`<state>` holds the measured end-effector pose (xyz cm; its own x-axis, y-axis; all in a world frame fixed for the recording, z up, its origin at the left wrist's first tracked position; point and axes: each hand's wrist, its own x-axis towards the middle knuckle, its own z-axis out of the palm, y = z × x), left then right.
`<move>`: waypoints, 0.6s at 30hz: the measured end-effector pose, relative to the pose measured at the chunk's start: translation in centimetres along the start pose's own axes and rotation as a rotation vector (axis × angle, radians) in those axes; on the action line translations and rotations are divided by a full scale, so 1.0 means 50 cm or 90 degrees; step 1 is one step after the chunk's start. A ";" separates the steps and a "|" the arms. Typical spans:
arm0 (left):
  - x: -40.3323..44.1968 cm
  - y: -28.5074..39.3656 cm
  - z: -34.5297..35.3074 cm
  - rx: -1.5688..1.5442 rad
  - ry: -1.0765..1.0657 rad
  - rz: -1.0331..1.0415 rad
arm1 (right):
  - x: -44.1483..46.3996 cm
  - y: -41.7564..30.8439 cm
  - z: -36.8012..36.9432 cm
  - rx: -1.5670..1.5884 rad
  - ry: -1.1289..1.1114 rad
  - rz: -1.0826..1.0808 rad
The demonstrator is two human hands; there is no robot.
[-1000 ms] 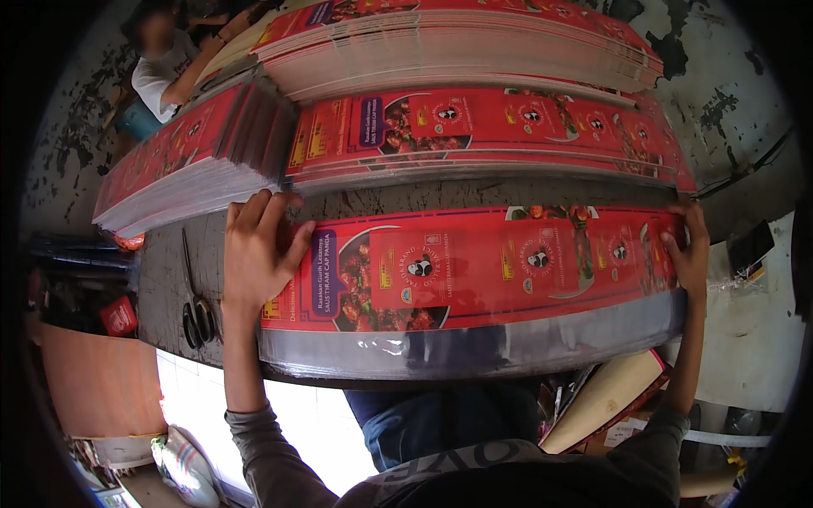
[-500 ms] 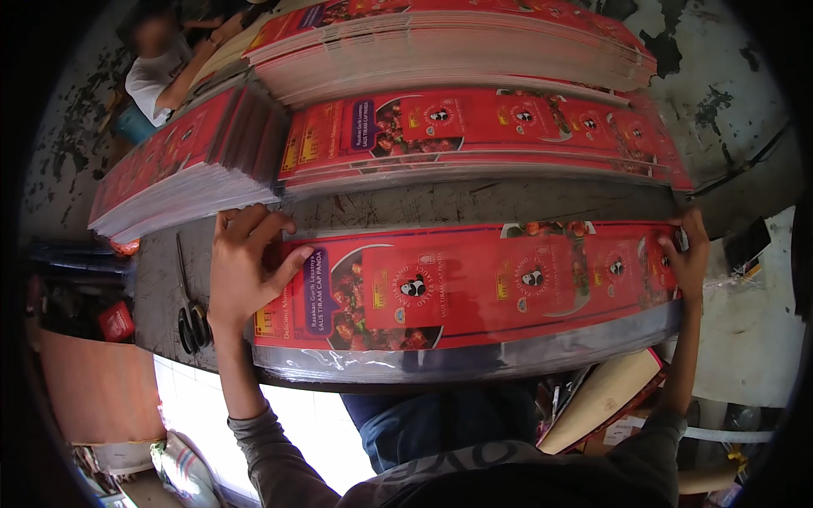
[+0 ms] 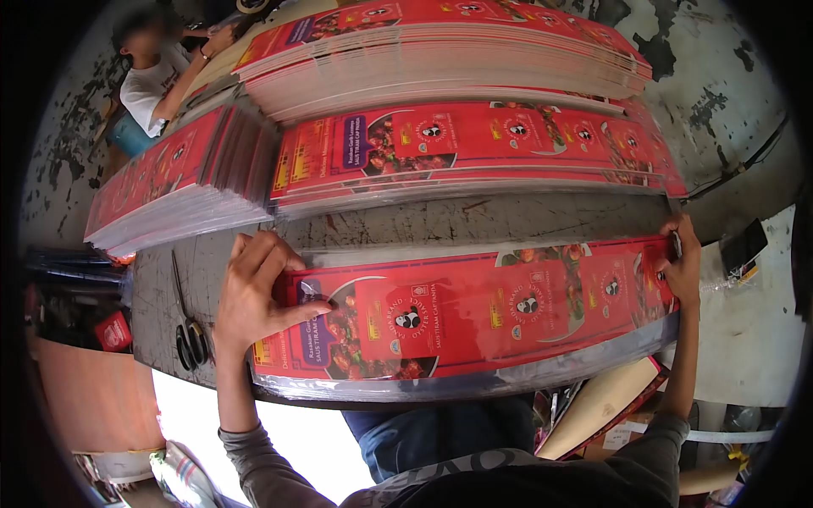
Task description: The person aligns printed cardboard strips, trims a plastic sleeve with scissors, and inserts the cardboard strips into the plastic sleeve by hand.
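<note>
At the far left, beyond the table (image 3: pixel 381 222), a person in a white top (image 3: pixel 157 89) sat with one arm reaching forward. Nearer, black-handled scissors (image 3: pixel 193 341) lay untouched on the dark, scratched tabletop. Above them, a left stack (image 3: pixel 157 173) of red printed sheets stood already piled, set at an angle.

Next came the left hand (image 3: pixel 258 292), wrist rising from the near edge of the table. Its thumb was spread well away from the other fingers and lay across the printed face; the fingers bent toward the far edge. Whether they pinched anything could not be told.

Centrally, the red printed strip (image 3: pixel 474 326) lay lengthwise along the near edge of the table, between the two hands and apart from every stack. Clear film (image 3: pixel 364 389) showed along its near side, so it seemed not yet evenly lined up. Its number of layers was unclear. Behind it, a middle stack (image 3: pixel 474 148) and a taller far stack (image 3: pixel 440 68) looked finished and neatly piled; how much remained could not be seen.

At the right, the right hand (image 3: pixel 683 264) came up with its forearm nearly vertical, thumb and bent fingers nearly closed around the strip's far right corner.
</note>
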<state>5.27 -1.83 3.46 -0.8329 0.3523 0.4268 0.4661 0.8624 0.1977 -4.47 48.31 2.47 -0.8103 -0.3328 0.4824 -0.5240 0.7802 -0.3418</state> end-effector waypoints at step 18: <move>-0.017 -0.032 -0.022 -0.281 -0.080 -0.161 | -0.005 -0.024 -0.005 0.007 -0.002 -0.001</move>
<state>5.57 -3.93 3.74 -0.9522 0.2172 0.2147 0.3052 0.7007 0.6449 -3.57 47.61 2.97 -0.8099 -0.3361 0.4807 -0.5283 0.7740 -0.3490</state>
